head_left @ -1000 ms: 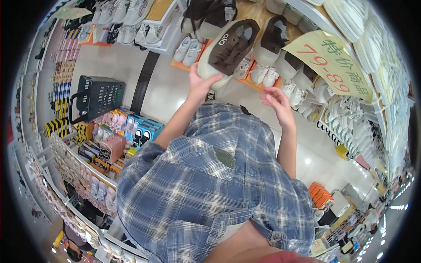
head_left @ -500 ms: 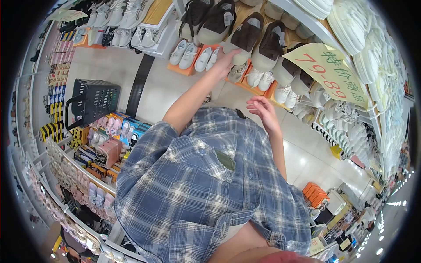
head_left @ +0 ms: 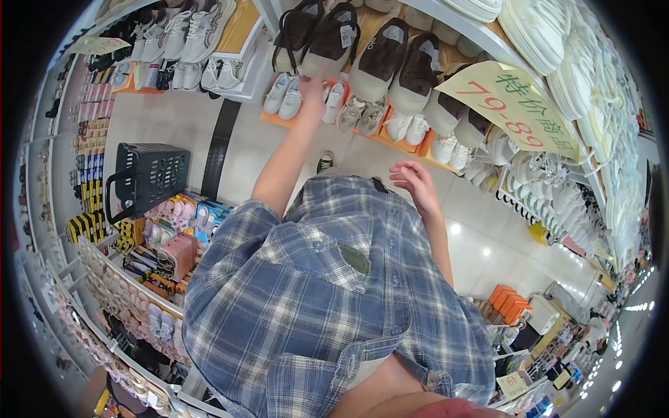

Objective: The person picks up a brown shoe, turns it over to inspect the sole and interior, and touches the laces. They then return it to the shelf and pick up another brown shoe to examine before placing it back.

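My left hand [head_left: 315,94], blurred by motion, reaches in front of the shelf at the toe of a dark brown sneaker [head_left: 332,47] with a white tag. Its fingers are smeared and overlap the pale toe in this view. To its right stands another pair of dark brown sneakers with pale toes, the nearer one [head_left: 380,63] pointing at me. Below and beside the hand are small white shoes [head_left: 290,101] on orange boxes. In front of my shirt, my right hand [head_left: 414,182] hangs in the air, open, fingers loosely bent and holding nothing.
A yellow price sign [head_left: 512,108] hangs on the shelf at the right, below rows of white shoes [head_left: 540,35]. A dark shopping basket [head_left: 152,171] stands at the left by a display of packed slippers [head_left: 185,244]. Orange boxes [head_left: 510,304] are stacked behind me at the right.
My left hand has moved left, off the toe of one dark brown sneaker and toward the tagged pair. My right hand has barely moved.
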A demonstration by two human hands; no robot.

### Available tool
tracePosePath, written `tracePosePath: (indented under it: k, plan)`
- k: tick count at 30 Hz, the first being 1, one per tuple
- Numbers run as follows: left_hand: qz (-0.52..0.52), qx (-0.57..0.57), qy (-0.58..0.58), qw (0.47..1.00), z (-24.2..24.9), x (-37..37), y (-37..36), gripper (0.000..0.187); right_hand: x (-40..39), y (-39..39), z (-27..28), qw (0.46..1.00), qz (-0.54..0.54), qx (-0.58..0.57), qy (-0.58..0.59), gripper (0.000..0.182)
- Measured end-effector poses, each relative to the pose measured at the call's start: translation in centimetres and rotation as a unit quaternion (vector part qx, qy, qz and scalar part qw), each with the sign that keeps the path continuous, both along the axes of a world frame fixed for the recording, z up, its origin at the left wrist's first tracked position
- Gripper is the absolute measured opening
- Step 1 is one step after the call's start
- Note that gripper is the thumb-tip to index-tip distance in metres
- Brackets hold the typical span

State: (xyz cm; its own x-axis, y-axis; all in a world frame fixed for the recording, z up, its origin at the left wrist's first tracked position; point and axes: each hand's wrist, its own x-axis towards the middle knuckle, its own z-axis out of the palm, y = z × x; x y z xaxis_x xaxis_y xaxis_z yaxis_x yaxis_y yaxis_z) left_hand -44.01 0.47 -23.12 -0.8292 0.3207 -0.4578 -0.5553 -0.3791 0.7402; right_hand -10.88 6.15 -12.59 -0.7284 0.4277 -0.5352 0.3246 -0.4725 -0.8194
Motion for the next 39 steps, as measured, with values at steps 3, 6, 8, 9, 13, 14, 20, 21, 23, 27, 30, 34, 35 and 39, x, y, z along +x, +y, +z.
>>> tracePosePath:
  k: [3, 6, 8, 9, 13, 14, 20, 21, 23, 27, 30, 34, 35, 39]
  plan:
    - [-0.031, 0.047, -0.053, 0.997, -0.5, -2.5, -1.1, 0.048, 0.7, 0.0, -0.7, 1.000, -0.007, -0.022, 0.005, 0.026]
    - [-0.071, -0.007, -0.013, 0.997, 4.5, -1.2, -1.5, 0.047, 0.8, -0.1, -0.5, 1.000, -0.004, -0.020, 0.024, 0.025]
    - [-0.099, -0.015, -0.005, 0.995, 7.1, -0.1, -1.8, 0.043, 0.8, 0.1, -0.1, 0.999, -0.007, -0.017, 0.033, 0.024]
    - [-0.113, -0.019, -0.001, 0.993, 7.8, 0.2, -1.7, 0.041, 0.9, 0.2, 0.0, 0.999, -0.009, -0.015, 0.038, 0.024]
    - [-0.117, -0.047, 0.028, 0.992, 6.2, -0.3, -1.8, 0.047, 1.6, 0.6, -0.1, 0.999, -0.017, -0.008, 0.038, 0.025]
    - [-0.114, -0.034, 0.047, 0.992, 6.1, 0.1, -2.3, 0.047, 1.9, 0.5, -0.1, 0.999, -0.015, -0.006, 0.039, 0.025]
    - [-0.058, 0.072, 0.095, 0.991, 4.5, 2.1, -7.2, 0.046, 3.1, 0.9, -0.5, 0.999, -0.020, -0.010, 0.034, 0.026]
    - [-0.064, 0.073, 0.077, 0.992, 5.4, 2.9, -8.5, 0.047, 3.3, 0.9, -0.5, 0.999, -0.020, -0.007, 0.034, 0.025]
    - [-0.075, 0.069, 0.038, 0.994, 8.5, 5.2, -11.3, 0.049, 3.2, 0.9, 0.5, 0.999, -0.017, 0.030, 0.038, 0.026]
    - [-0.104, 0.162, -0.007, 0.981, 13.2, 9.2, -13.7, 0.055, 2.7, 1.0, 2.3, 0.984, -0.032, 0.133, 0.115, 0.033]
    - [-0.175, 0.149, -0.059, 0.971, 17.4, 13.6, -14.1, 0.054, 1.9, 0.8, 8.2, 0.941, -0.099, 0.204, 0.250, 0.070]
    - [-0.270, 0.127, -0.077, 0.951, 21.6, 17.4, -12.9, 0.057, 2.1, 1.0, 17.1, 0.874, -0.136, 0.279, 0.375, 0.111]
    - [-0.296, 0.126, -0.064, 0.945, 22.4, 18.0, -12.7, 0.062, 2.9, 1.3, 17.8, 0.868, -0.129, 0.327, 0.352, 0.109]
    - [-0.378, 0.154, 0.066, 0.911, 25.3, 18.9, -11.8, 0.089, 4.5, 1.2, 19.8, 0.863, -0.192, 0.372, 0.283, 0.112]
